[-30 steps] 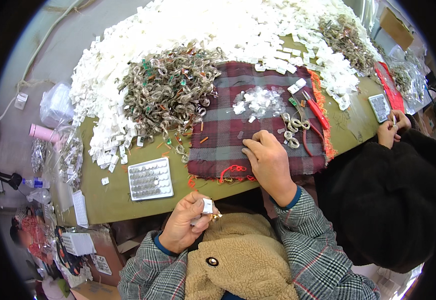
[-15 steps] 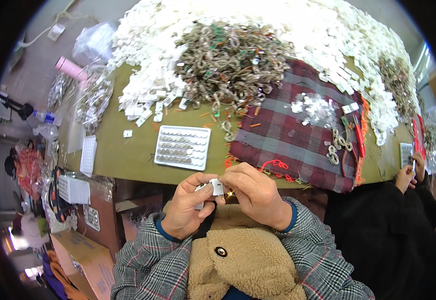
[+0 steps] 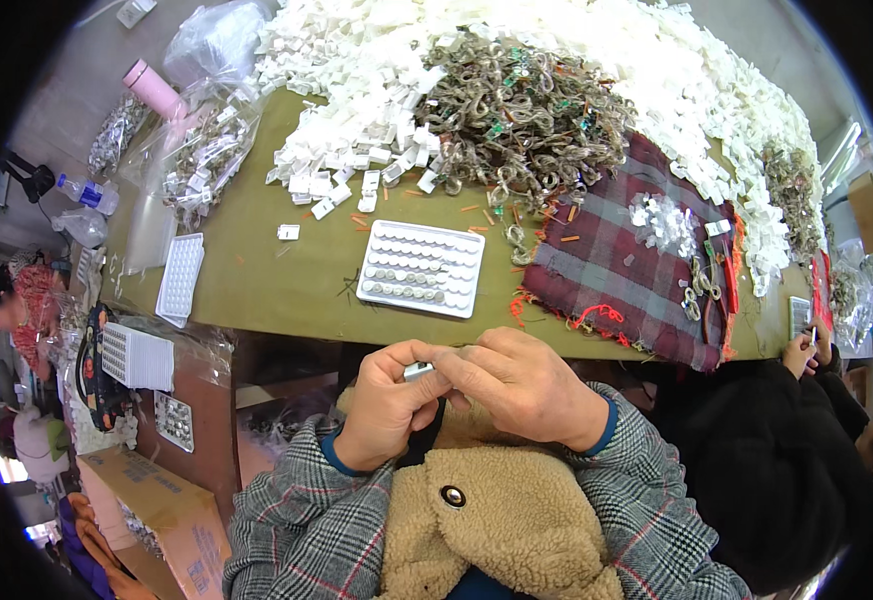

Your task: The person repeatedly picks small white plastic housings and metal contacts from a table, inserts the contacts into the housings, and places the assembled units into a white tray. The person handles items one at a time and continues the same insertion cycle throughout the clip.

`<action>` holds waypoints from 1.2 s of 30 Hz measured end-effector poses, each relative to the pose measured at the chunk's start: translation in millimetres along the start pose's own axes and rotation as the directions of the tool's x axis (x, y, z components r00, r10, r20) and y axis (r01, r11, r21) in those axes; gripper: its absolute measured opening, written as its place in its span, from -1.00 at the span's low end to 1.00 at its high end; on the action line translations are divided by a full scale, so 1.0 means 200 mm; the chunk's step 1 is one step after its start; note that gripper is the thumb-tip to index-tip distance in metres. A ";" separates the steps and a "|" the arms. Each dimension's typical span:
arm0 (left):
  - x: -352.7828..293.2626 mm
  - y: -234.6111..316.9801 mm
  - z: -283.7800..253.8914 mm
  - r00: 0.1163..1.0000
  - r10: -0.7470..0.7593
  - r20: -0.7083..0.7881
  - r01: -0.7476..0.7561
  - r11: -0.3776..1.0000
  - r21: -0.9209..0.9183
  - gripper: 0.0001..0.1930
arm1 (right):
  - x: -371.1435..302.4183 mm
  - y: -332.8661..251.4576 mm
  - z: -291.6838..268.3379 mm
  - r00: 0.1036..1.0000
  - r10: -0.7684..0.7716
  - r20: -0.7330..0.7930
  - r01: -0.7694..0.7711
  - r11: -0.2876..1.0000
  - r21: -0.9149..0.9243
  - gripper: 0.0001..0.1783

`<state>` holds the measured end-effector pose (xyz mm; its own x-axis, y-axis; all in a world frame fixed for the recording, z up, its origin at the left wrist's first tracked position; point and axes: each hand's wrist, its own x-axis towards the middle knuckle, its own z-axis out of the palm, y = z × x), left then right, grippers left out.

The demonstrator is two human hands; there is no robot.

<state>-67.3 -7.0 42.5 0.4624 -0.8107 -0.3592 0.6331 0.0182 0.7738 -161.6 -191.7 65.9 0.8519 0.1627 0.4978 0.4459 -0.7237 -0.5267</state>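
In front of my chest, my left hand [image 3: 382, 412] pinches a small white plastic case [image 3: 418, 371] between thumb and fingers. My right hand [image 3: 542, 392] meets it there, with thumb and fingertips closed against the same piece. Most of the case is covered by the fingers. Just beyond my hands, on the green table [image 3: 287, 285], lies a white tray [image 3: 423, 226] with rows of round hollows, some of them filled with small grey discs. One loose white case [image 3: 289, 232] sits to the left of the tray.
A heap of white cases [image 3: 357, 130] and a tangle of grey looped cords [image 3: 527, 115] cover the far side. On a plaid cloth [image 3: 597, 245] lie clear bits [image 3: 664, 222] and red-handled pliers [image 3: 731, 280]. At the right, another person's hands [image 3: 805, 352] work. A cardboard box [image 3: 157, 520] stands lower left.
My right fingers have closed in on the left hand, and the white case is now mostly hidden between them. The view has shifted, so the table's things appear farther right.
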 end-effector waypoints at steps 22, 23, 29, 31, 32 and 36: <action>-0.09 0.14 -0.43 0.992 0.059 0.111 -0.025 0.957 -0.288 -0.83 | 0.38 -0.18 0.27 0.978 0.110 0.176 -0.111 0.994 -0.004 -0.28; -0.09 0.14 -0.43 0.992 0.044 0.117 -0.002 0.943 -0.334 -0.84 | 0.37 -0.18 0.27 0.983 0.132 0.130 -0.137 0.990 0.032 -0.28; -0.10 0.14 -0.38 0.986 0.010 0.168 0.032 0.969 -0.245 -0.87 | 0.32 -0.20 0.21 0.970 0.176 0.167 -0.189 0.980 0.065 -0.30; -0.11 0.13 -0.36 0.983 0.008 0.181 0.023 0.986 -0.166 -0.87 | 0.30 -0.22 0.18 0.958 0.150 0.244 -0.162 0.986 0.030 -0.31; -0.11 0.12 -0.35 0.983 0.010 0.185 0.017 0.989 -0.146 -0.87 | 0.29 -0.23 0.17 0.961 0.146 0.234 -0.157 0.987 0.031 -0.31; -0.14 0.09 -0.29 0.991 0.041 0.128 -0.020 0.987 -0.157 -0.87 | 0.24 -0.28 0.17 0.971 0.165 0.173 -0.171 0.985 0.025 -0.29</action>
<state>-33.3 50.4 36.7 0.4047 -0.8773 -0.2581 0.7133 0.1262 0.6894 -137.0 -121.2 96.3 0.9482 0.1549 0.2775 0.3001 -0.7237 -0.6214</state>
